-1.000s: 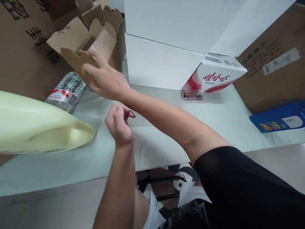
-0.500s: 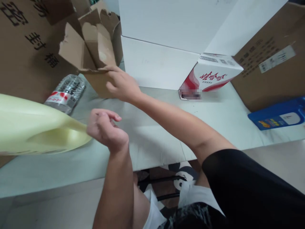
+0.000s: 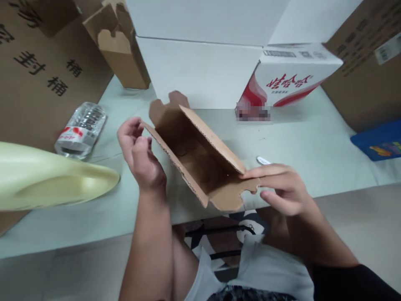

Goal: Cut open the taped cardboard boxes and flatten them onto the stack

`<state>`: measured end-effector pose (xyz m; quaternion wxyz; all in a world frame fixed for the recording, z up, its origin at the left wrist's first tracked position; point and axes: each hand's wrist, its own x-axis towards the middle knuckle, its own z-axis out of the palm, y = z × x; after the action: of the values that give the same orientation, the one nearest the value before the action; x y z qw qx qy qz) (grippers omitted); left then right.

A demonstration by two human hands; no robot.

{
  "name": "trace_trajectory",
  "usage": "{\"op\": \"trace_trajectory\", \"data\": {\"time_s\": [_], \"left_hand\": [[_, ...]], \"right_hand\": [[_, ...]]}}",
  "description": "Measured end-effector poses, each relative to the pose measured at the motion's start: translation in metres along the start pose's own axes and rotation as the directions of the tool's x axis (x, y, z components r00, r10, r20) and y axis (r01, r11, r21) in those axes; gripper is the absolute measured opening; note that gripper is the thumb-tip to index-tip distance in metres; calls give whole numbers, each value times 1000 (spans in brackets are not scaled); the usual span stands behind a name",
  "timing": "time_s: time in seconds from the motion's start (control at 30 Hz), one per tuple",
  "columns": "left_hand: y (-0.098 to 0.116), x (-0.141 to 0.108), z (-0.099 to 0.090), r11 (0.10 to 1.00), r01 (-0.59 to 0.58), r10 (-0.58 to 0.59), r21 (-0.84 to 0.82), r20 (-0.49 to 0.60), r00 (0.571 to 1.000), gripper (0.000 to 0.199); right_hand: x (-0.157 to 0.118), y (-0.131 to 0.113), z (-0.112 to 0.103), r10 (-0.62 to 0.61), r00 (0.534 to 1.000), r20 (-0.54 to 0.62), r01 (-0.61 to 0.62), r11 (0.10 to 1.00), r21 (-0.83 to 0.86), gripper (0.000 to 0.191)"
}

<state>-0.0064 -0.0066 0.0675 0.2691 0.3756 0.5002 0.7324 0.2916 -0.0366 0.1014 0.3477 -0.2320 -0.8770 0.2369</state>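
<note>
An open brown cardboard box (image 3: 200, 156) is tilted in front of me, its flaps spread and its dark inside facing up. My right hand (image 3: 283, 188) grips its near right corner, the fingers laid along a flap and the thumb apart below. At the box's left side, my left hand (image 3: 140, 156) has loosely curled fingers with the thumb apart. Its fingertips are at the far corner of the left flap; whether they press on it I cannot tell. More open cardboard boxes (image 3: 128, 67) stand behind at the upper left.
A clear plastic bottle (image 3: 81, 131) lies at the left, near a pale yellow rounded object (image 3: 59, 177). White cartons (image 3: 200, 71) stand at the back, beside a red-and-white box (image 3: 290, 79). A blue container (image 3: 379, 140) and a small white object (image 3: 263, 160) are on the right.
My right hand has come back from the upper left boxes with one box, now in front of me. My left hand stays near its place, now at the box's left flap.
</note>
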Motion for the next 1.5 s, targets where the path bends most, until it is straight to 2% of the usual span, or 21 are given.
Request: {"op": "trace_trajectory", "data": {"time_s": [0.03, 0.1, 0.2, 0.3, 0.37, 0.47, 0.53, 0.6, 0.7, 0.8, 0.87, 0.93, 1.0, 1.1, 1.2, 1.27, 1.3, 1.37, 1.43, 1.47, 1.5], "left_hand": [[-4, 1, 4, 996, 25, -22, -85, 46, 999, 43], [-10, 5, 14, 980, -8, 16, -200, 37, 999, 55], [-13, 12, 25, 976, -135, 132, -170, -29, 991, 66], [-15, 15, 32, 985, -131, 129, -112, -24, 991, 54], [-18, 15, 35, 991, -106, 106, -84, -8, 994, 44], [-25, 11, 39, 982, -168, 169, -81, 3, 986, 32], [-29, 9, 41, 975, -203, 205, -92, 13, 979, 27], [-34, 9, 42, 971, -217, 217, -97, -9, 976, 25], [-38, 7, 43, 973, -209, 207, -94, -28, 978, 32], [-38, 2, 43, 978, -207, 208, -37, 34, 978, 50], [-37, -2, 41, 968, -241, 237, 62, 69, 969, 60], [-38, -2, 37, 949, -271, 257, 163, 103, 961, 61], [-39, 0, 32, 918, -313, 276, 244, 172, 946, 52], [-38, 5, 24, 857, -399, 299, 326, 318, 900, 24], [-33, 4, 21, 792, -479, 313, 378, 422, 851, 28], [-30, 1, 22, 759, -502, 316, 414, 441, 840, 32], [-29, -1, 23, 750, -500, 313, 433, 433, 845, 33], [-32, -2, 22, 752, -471, 299, 462, 398, 867, 34], [-38, 3, 18, 780, -425, 285, 460, 343, 895, 34], [-43, 7, 14, 804, -395, 276, 444, 310, 910, 34], [-47, 12, 10, 832, -360, 266, 423, 265, 927, 34]], "right_hand": [[-8, -1, -2, 1, 1000, 6, -1, 999, -36, 19], [-19, 0, -3, 18, 1000, -8, -19, 994, -104, 23], [-28, 9, -2, 78, 995, -62, -86, 985, -151, 26], [-36, 23, 1, 151, 979, -140, -172, 973, -151, 27], [-43, 33, 6, 199, 964, -176, -221, 968, -119, 38], [-52, 48, 18, 231, 954, -189, -251, 964, -89, 59], [-57, 53, 26, 211, 954, -213, -238, 965, -112, 66], [-59, 54, 32, 179, 948, -264, -225, 962, -158, 65], [-57, 51, 34, 192, 918, -346, -272, 941, -200, 49], [-54, 48, 33, 231, 918, -323, -291, 945, -151, 32], [-52, 49, 34, 181, 940, -288, -205, 977, -56, 31], [-51, 50, 37, 110, 942, -317, -95, 993, 64, 40], [-50, 53, 39, 90, 935, -344, -53, 992, 116, 51], [-49, 55, 39, 57, 949, -309, -54, 998, 20, 50], [-49, 57, 41, 30, 953, -303, -33, 999, -7, 41], [-52, 61, 46, 126, 918, -375, -86, 989, 121, 41], [-53, 63, 50, 227, 878, -421, -143, 965, 221, 43], [-56, 71, 55, 497, 743, -448, -309, 849, 428, 51], [-56, 77, 58, 726, 600, -337, -498, 668, 552, 55], [-56, 80, 58, 794, 554, -250, -578, 583, 571, 56], [-56, 81, 57, 830, 535, -158, -627, 516, 583, 57]]}}
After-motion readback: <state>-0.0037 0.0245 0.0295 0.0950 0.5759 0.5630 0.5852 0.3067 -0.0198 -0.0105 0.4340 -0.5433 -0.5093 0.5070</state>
